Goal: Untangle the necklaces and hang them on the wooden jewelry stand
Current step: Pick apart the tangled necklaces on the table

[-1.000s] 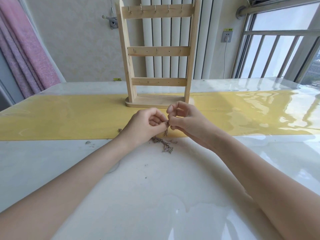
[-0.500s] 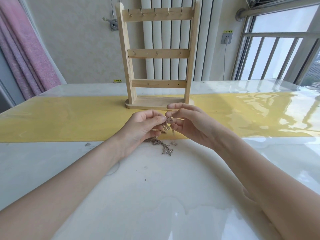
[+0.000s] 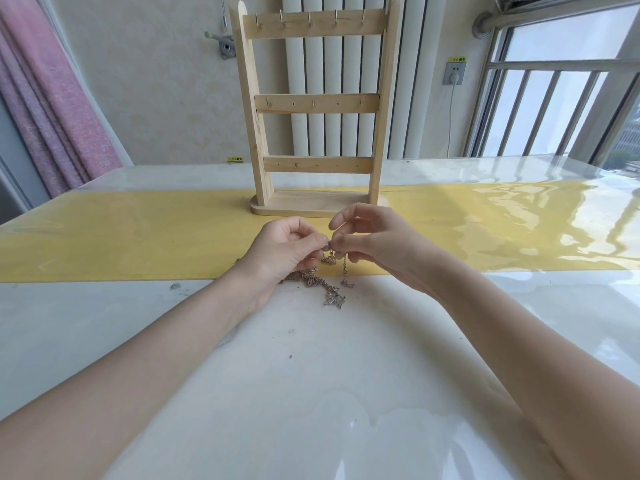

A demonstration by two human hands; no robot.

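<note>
A tangle of metal chain necklaces point(image 3: 327, 289) lies on the white table at the near edge of the yellow runner. My left hand point(image 3: 287, 251) pinches one strand between thumb and fingertips. My right hand point(image 3: 370, 240) pinches a strand just beside it, and a short length of chain hangs down from it to the table. The two hands nearly touch above the tangle. Behind them stands the wooden jewelry stand point(image 3: 315, 109), upright, with three crossbars carrying small metal hooks; nothing hangs on it.
The yellow runner point(image 3: 121, 233) crosses the white table point(image 3: 311, 393) from left to right. A pink curtain point(image 3: 52, 116) hangs at the far left, a window with bars point(image 3: 554, 109) at the right, a radiator behind the stand.
Both hands have lifted slightly and drawn part of the chain up off the table. A strand now hangs from my right hand. The view has tilted up a little.
</note>
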